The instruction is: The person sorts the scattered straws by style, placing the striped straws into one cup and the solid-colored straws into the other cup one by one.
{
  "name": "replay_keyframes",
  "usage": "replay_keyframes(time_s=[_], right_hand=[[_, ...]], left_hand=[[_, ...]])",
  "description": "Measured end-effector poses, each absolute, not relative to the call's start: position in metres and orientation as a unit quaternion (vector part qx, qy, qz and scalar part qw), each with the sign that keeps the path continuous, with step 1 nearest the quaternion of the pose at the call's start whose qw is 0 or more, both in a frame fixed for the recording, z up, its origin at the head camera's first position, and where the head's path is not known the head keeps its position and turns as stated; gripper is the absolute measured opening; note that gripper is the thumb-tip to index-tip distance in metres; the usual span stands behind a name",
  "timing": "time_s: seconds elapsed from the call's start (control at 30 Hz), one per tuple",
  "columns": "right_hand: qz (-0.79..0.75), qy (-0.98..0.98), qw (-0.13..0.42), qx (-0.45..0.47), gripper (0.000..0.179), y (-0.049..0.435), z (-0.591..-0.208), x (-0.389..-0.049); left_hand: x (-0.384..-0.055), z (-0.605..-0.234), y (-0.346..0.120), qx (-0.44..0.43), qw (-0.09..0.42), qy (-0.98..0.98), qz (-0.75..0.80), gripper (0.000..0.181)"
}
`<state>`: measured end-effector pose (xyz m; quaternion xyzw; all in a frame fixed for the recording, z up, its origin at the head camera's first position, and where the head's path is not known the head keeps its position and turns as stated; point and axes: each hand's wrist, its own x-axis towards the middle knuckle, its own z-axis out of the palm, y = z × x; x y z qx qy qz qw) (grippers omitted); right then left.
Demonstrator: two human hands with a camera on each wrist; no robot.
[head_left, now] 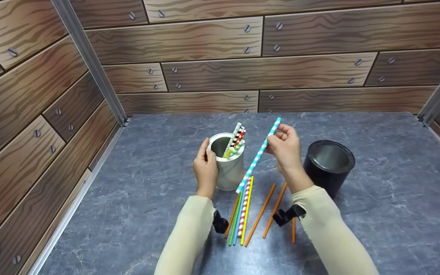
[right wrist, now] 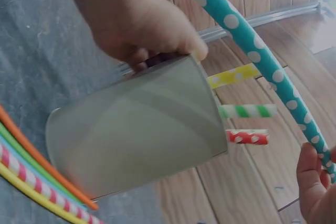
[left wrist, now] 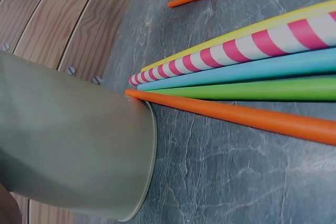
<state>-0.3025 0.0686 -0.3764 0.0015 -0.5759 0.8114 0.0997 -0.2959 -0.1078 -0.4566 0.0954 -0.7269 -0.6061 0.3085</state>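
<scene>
Over the surface (head_left: 147, 172), right hand (head_left: 287, 147) pinches dotted straw (head_left: 259, 154); left hand (head_left: 206, 168) grips grey can (head_left: 230, 173); best raise lower tip (head_left: 239, 190) past rim (head_left: 224, 159).

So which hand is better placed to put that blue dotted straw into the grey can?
Probably the right hand: it pinches the blue dotted straw near its upper end, close to the grey can. The left hand is occupied, holding the can's side.

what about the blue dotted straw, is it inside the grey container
No, in the head view the right hand holds the blue dotted straw outside the grey container.
</scene>
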Motion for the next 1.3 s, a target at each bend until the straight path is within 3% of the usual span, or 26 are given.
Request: replay_keyframes(time_s=[0.67,0.97,1.3], right_hand=[[0.823,-0.452,0.327,0.109,0.047,0.057,-0.359,-0.284],[0.767,-0.491,0.390,0.138,0.046,0.052,-0.368,-0.283],[0.726,-0.533,0.401,0.165,0.043,0.043,-0.383,-0.285]], left_hand=[[-0.296,-0.457,-0.108,0.096,0.309,-0.718,-0.616,0.039],[-0.298,-0.458,-0.107,0.099,0.318,-0.718,-0.611,0.039],[-0.298,-0.458,-0.107,0.100,0.325,-0.717,-0.608,0.039]])
